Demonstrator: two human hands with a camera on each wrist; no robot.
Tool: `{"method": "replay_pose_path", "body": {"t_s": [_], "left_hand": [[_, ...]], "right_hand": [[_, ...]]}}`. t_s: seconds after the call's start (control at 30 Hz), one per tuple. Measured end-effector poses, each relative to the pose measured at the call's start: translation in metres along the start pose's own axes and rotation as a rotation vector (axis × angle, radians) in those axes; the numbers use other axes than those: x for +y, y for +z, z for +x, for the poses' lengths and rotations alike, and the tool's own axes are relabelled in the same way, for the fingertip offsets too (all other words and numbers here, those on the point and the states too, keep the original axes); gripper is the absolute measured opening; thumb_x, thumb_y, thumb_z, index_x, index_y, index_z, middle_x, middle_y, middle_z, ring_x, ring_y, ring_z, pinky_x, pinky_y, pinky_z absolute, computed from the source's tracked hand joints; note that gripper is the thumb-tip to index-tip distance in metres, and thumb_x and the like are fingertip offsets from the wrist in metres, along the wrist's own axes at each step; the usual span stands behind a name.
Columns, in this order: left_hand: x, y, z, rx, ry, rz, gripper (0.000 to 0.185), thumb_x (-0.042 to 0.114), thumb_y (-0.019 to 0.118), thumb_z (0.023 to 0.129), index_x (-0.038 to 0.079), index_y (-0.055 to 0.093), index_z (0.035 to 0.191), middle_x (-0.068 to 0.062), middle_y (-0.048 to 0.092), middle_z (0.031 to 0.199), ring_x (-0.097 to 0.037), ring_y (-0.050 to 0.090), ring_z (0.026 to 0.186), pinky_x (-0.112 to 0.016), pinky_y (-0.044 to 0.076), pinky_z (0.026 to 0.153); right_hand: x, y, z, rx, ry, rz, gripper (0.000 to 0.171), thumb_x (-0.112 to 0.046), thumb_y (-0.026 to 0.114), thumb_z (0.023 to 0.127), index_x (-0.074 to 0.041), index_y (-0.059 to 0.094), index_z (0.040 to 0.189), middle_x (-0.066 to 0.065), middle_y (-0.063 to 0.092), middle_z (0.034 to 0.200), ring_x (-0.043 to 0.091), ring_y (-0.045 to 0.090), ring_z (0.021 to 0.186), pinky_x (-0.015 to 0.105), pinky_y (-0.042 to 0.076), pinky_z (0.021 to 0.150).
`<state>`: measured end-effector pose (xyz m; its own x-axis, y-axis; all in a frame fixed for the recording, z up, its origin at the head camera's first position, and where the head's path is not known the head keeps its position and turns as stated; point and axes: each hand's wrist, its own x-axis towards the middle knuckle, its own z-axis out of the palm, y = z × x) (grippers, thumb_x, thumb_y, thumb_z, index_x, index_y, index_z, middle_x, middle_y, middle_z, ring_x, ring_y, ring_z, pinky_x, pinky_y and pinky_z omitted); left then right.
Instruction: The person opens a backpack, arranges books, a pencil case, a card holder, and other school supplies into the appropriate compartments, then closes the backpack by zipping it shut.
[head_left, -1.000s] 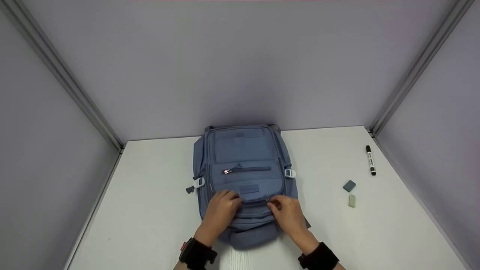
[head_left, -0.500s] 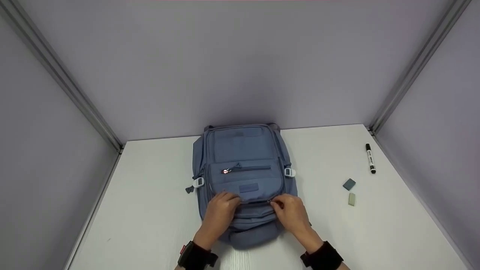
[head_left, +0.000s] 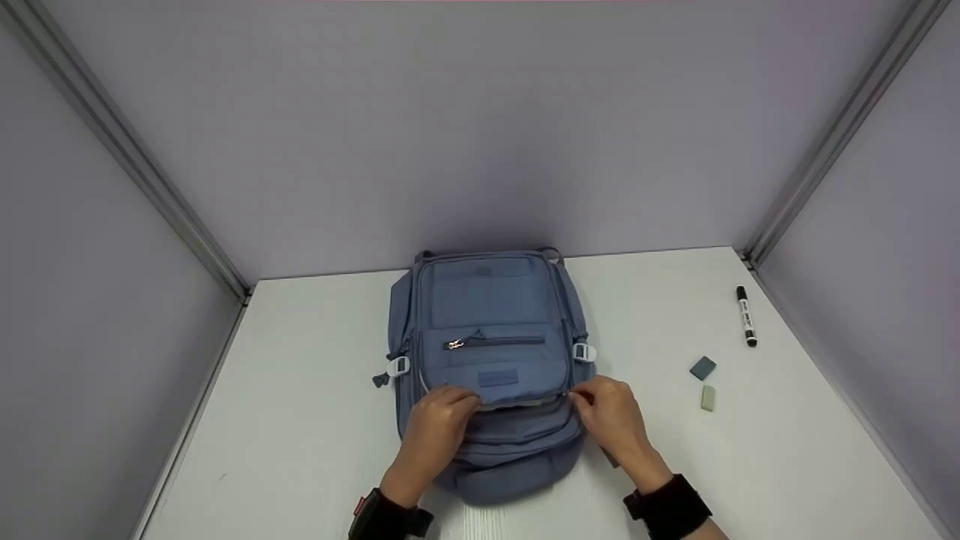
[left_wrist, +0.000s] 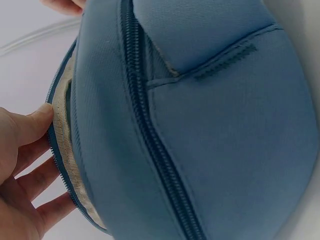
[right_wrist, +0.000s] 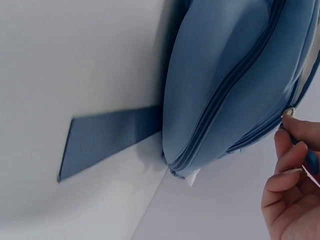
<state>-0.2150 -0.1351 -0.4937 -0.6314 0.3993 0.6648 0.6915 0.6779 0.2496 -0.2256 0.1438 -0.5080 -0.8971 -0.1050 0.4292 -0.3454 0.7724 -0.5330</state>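
A blue backpack (head_left: pixel 487 296) lies front side up on the white table. Along its lower front, the zipper of a pocket is parted, and a beige-taped edge (left_wrist: pixel 62 115) of the opening shows in the left wrist view. My left hand (head_left: pixel 437 421) pinches that edge between thumb and fingers. At the right end of the opening, my right hand (head_left: pixel 611 411) grips the zipper pull (right_wrist: pixel 311 161); its slider sits right at the thumb tip in the right wrist view. The inside of the pocket is hidden.
To the right lie a black-and-white marker (head_left: pixel 746 316), a dark green block (head_left: pixel 703 367) and a pale green block (head_left: pixel 708 398). A loose blue strap (right_wrist: pixel 112 140) sticks out beside the bag. Grey panels (head_left: pixel 480 135) stand behind and on both sides.
My right hand has moved right with the zipper pull, and the pocket's opening has widened. My left hand stays at the pocket edge.
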Motion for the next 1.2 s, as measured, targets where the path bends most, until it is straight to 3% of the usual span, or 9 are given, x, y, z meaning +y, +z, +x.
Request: {"method": "replay_pose_path", "body": {"t_s": [0.37,0.6,0.93,1.2], "left_hand": [[0.001,-0.005,-0.001,-0.003,0.013,-0.033,0.014,-0.006,0.079,0.075,0.005,0.074,0.082,-0.003,0.069,0.085,-0.020,0.067,0.080,-0.043,0.054,0.081],[0.000,-0.007,-0.003,-0.039,-0.020,-0.048,0.013,-0.005,0.078,0.076,0.006,0.075,0.082,-0.003,0.069,0.087,-0.020,0.067,0.083,-0.045,0.053,0.084],[0.000,-0.007,-0.005,-0.040,-0.014,-0.051,0.012,-0.003,0.079,0.076,0.007,0.075,0.081,-0.002,0.068,0.087,-0.020,0.066,0.082,-0.042,0.053,0.084],[0.000,-0.007,-0.007,-0.045,-0.015,-0.033,0.013,-0.005,0.080,0.074,0.006,0.075,0.079,-0.002,0.068,0.088,-0.019,0.066,0.083,-0.042,0.053,0.084]], "right_hand": [[0.014,-0.006,0.021,-0.054,0.043,-0.056,0.006,-0.001,0.080,0.077,-0.005,0.076,0.078,0.005,0.069,0.075,0.020,0.065,0.066,0.038,0.052,0.058],[0.021,-0.002,0.044,-0.102,0.058,-0.130,0.005,-0.002,0.077,0.078,-0.004,0.075,0.075,0.008,0.069,0.073,0.021,0.063,0.061,0.039,0.051,0.053],[0.028,0.007,0.075,-0.151,0.093,-0.189,0.006,-0.002,0.073,0.080,-0.002,0.076,0.075,0.013,0.070,0.074,0.025,0.065,0.060,0.041,0.051,0.052],[0.034,0.017,0.099,-0.179,0.108,-0.206,0.023,0.001,0.069,0.079,-0.004,0.066,0.057,0.014,0.065,0.065,0.024,0.060,0.053,0.041,0.049,0.049]]}}
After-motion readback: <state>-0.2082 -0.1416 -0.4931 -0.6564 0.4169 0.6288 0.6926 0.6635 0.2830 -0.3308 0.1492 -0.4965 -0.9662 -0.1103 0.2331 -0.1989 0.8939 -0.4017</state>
